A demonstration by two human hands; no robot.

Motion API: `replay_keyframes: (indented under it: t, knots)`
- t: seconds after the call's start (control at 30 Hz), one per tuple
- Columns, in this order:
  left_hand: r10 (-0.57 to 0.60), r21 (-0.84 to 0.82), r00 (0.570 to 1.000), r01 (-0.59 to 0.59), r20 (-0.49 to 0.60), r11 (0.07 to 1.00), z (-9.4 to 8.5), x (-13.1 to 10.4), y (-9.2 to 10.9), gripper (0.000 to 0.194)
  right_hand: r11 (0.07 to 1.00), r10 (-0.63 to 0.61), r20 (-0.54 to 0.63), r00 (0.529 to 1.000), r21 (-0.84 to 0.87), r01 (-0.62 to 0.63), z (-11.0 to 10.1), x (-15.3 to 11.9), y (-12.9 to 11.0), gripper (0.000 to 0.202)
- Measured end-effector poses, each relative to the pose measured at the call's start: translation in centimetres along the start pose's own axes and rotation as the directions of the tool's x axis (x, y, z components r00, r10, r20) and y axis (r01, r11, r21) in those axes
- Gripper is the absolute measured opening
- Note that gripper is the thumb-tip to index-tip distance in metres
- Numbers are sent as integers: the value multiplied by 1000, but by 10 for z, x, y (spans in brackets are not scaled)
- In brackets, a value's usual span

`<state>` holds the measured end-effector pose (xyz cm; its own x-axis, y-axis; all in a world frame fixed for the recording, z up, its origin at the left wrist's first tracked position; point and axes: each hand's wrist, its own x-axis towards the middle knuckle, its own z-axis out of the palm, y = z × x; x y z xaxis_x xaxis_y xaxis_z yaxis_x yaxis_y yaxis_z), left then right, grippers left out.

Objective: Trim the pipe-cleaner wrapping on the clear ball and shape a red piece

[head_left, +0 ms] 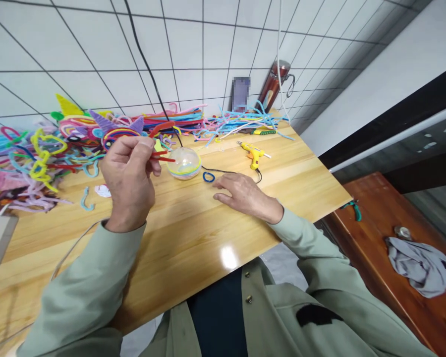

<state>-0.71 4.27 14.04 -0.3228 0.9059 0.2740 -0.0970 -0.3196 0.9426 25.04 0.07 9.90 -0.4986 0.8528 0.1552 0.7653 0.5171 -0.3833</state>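
My left hand (pixel 130 178) is raised above the left part of the table, thumb and index finger pinched on a red pipe cleaner (pixel 163 128). Red ends stick out to the right of the fingers. Behind them rests a clear round ball (pixel 186 161) with yellow and blue strands around its lower part. Palm down near the table's middle, my right hand (pixel 243 195) has its fingers extended and holds nothing. Just left of its fingertips lies a small blue pipe-cleaner loop (pixel 208 181).
A yellow glue gun (pixel 254 153) lies beyond my right hand, its cord running left. Pipe cleaners (pixel 226 124) line the wall, with a utility knife (pixel 263 132), phone (pixel 241 91) and thermos (pixel 273 87). Colourful pipe-cleaner figures (pixel 121 134) crowd the left.
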Motion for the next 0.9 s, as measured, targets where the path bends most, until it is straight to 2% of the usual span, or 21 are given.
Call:
replay_keyframes:
  t: [0.07, 0.17, 0.3, 0.4, 0.47, 0.53, 0.6, 0.7, 0.8, 0.9]
  knots:
    - [-15, -20, 1000, 16, 27, 1000, 0, -1, -3, 33, 1000, -2, 15, 1000, 0, 2, -7, -5, 3, 15]
    - [-42, -10, 997, 42, 63, 999, 3, -5, -8, 33, 998, 41, -22, 999, 49, -39, -18, -21, 16, 14]
    - [-39, 22, 996, 38, 79, 999, 8, 1, -11, 51, 986, 134, -99, 986, 112, -123, -25, -44, 41, 7]
    - [2, 44, 996, -6, 88, 999, 8, 10, -5, 62, 985, 169, -168, 971, 67, -159, -31, -47, 66, 12]
    - [16, 15, 998, -17, 67, 1000, 9, 9, 1, 59, 981, 192, -220, 956, 10, -194, -38, -37, 94, 18]
    - [-43, -37, 997, 46, 61, 998, 14, 0, 4, 50, 959, 256, -270, 928, -48, -279, -49, -20, 132, 22]
    - [-135, -96, 986, 145, 100, 985, 20, -16, 2, 41, 918, 336, -316, 887, -99, -383, -59, 3, 177, 27]
    - [-314, -74, 937, 327, 151, 942, 29, -40, -11, 33, 834, 447, -310, 839, -194, -516, -66, 38, 237, 41]
    - [-472, -23, 862, 484, 185, 875, 31, -60, -29, 30, 817, 442, -217, 871, -305, -490, -59, 65, 272, 53]
    - [-537, 12, 815, 548, 218, 836, 29, -74, -47, 30, 806, 438, -127, 890, -383, -451, -47, 79, 289, 53]
